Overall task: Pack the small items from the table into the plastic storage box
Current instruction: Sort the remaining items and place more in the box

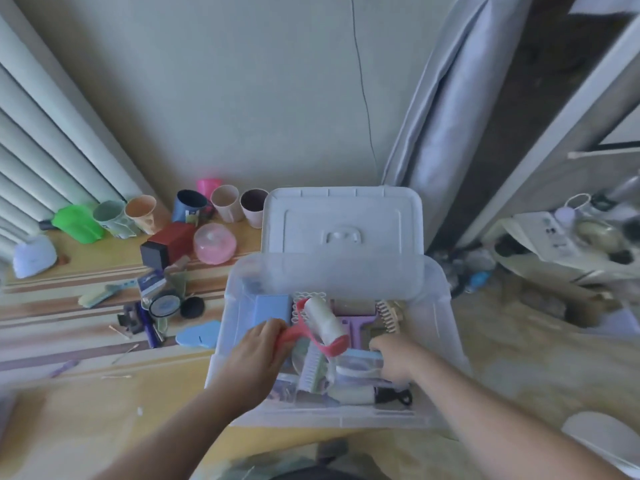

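With the pink lint roller (320, 327) gripped by the left hand (258, 355) over the open storage box (440, 306), where items are gripped by the right hand (396, 358), a jammed lid could result from careless stacking.

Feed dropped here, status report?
Left hand grips lint roller over box. Right hand holds blue item inside. Cups remain on table.
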### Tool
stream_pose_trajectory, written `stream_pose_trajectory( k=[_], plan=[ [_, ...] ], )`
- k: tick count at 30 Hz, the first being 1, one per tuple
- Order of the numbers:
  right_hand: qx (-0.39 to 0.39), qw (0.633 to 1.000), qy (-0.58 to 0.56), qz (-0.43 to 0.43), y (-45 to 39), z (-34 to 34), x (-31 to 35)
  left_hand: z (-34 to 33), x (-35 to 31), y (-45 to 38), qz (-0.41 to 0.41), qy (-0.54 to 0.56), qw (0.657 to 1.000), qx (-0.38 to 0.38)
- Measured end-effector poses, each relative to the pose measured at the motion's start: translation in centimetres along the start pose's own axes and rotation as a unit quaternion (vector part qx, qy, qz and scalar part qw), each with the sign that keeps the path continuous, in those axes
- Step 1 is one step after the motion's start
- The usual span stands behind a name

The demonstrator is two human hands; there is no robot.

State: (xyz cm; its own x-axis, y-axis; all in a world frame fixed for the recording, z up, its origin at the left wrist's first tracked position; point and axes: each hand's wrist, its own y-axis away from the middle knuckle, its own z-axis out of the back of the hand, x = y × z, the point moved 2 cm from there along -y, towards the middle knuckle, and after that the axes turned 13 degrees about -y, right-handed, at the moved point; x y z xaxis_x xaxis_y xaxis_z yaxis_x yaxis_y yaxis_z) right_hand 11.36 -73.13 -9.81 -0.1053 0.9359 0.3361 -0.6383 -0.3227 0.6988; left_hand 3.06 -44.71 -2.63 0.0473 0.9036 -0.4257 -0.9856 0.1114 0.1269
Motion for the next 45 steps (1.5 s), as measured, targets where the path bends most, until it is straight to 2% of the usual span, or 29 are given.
stream_pose_trajectory(
  k=[3, 6, 8, 10, 12, 13, 14, 16, 17, 18, 19, 20, 23, 26, 29, 33, 36, 41, 45],
  plan=[
    [0.060, 0.998, 0.020, -0.013, -0.5, -1.4, -0.6, -0.9, -0.6, -0.5, -0.007, -0.036, 0.999, 0.010],
    [0.075, 0.997, 0.000, -0.021, -0.5, -1.8, -1.6, -1.5, -1.0, -1.0, -0.012, -0.053, 0.998, 0.015],
    [0.055, 0.997, -0.038, -0.024, -0.5, -1.5, -2.5, -1.8, -1.1, -1.5, -0.013, -0.057, 0.998, 0.015],
    [0.003, 0.994, -0.106, -0.003, -0.2, -0.2, -2.6, -2.1, -1.2, -2.0, -0.014, -0.067, 0.998, 0.011],
    [-0.064, 0.971, -0.230, 0.021, 0.2, 1.4, -2.1, -2.4, -1.2, -2.6, 0.000, -0.076, 0.997, 0.014],
    [-0.085, 0.944, -0.317, 0.025, 0.6, 2.0, -1.6, -2.5, -1.4, -2.9, 0.014, -0.072, 0.997, 0.018],
    [-0.091, 0.903, -0.420, 0.023, 0.9, 2.6, -0.9, -2.6, -1.8, -3.2, 0.035, -0.053, 0.998, 0.024],
    [-0.043, 0.780, -0.624, -0.003, 1.6, 2.9, 0.6, -2.8, -3.3, -4.0, 0.081, 0.022, 0.995, 0.048],
    [-0.014, 0.721, -0.693, -0.015, 2.0, 2.9, 1.4, -3.0, -4.4, -4.3, 0.097, 0.066, 0.991, 0.060],
    [-0.003, 0.677, -0.735, -0.018, 2.2, 2.7, 2.0, -3.3, -5.5, -4.5, 0.113, 0.111, 0.985, 0.069],
    [-0.012, 0.653, -0.757, -0.014, 2.2, 2.5, 2.5, -3.7, -6.5, -4.7, 0.124, 0.156, 0.977, 0.075],
    [-0.037, 0.647, -0.761, -0.004, 2.1, 2.3, 2.9, -4.2, -7.3, -4.7, 0.128, 0.188, 0.971, 0.079],
    [-0.137, 0.668, -0.731, 0.006, 1.6, 1.7, 3.1, -5.8, -8.6, -4.3, 0.083, 0.170, 0.976, 0.110],
    [-0.196, 0.704, -0.683, -0.002, 0.8, 1.8, 1.9, -6.9, -8.7, -4.0, 0.043, 0.133, 0.975, 0.172],
    [-0.191, 0.780, -0.596, -0.005, -0.5, 1.7, 0.7, -7.1, -8.5, -4.5, 0.074, 0.169, 0.966, 0.184],
    [-0.212, 0.805, -0.554, -0.004, 1.2, 1.7, 3.5, -7.6, -8.5, -5.4, 0.119, 0.231, 0.954, 0.153],
    [-0.238, 0.832, -0.500, -0.008, 1.5, 0.6, 4.4, -8.0, -8.5, -5.6, 0.101, 0.229, 0.956, 0.152],
    [-0.239, 0.891, -0.386, -0.027, 0.0, 0.4, 3.6, -8.1, -6.9, -4.9, 0.034, 0.125, 0.977, 0.168],
    [-0.226, 0.924, -0.303, -0.055, -1.3, 0.6, 2.8, -7.6, -4.1, -4.0, -0.011, -0.020, 0.993, 0.119]
  ],
)
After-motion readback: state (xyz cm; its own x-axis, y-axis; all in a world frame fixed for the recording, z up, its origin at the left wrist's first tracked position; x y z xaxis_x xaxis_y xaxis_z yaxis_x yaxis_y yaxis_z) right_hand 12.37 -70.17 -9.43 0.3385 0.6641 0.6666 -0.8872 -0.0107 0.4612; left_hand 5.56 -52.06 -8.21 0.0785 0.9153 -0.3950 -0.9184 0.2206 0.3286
